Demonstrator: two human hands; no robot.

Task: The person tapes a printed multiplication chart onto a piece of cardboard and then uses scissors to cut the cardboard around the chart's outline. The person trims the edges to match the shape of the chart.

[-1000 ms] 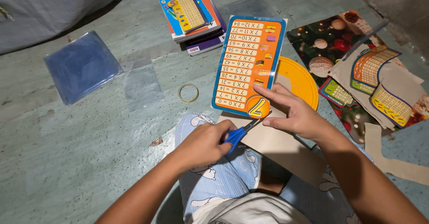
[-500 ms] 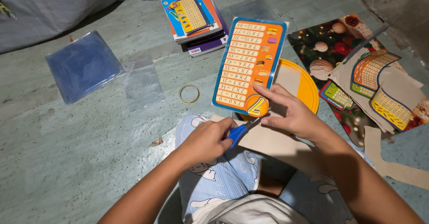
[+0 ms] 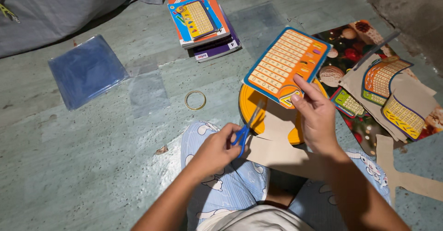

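Observation:
My left hand (image 3: 216, 150) grips blue-handled scissors (image 3: 243, 130), their blades pointing up over an orange plate (image 3: 251, 103). My right hand (image 3: 315, 113) pinches the lower corner of an orange chart card with a blue border (image 3: 286, 65) and holds it lifted and tilted above the plate. A brown cardboard offcut (image 3: 281, 153) lies across my lap, between the two hands and just under the scissors.
A stack of books (image 3: 203, 21) lies ahead, a tape ring (image 3: 195, 100) and clear plastic sleeves (image 3: 85, 69) to the left. To the right, cut chart pieces (image 3: 390, 85) and cardboard scraps (image 3: 410, 180) rest on festive wrapping paper (image 3: 350, 42). Grey cloth (image 3: 55, 5) fills the top left.
My right hand has lifted the chart card off the cardboard and swung it up and to the right, uncovering the orange plate. The scissors have tipped more upright.

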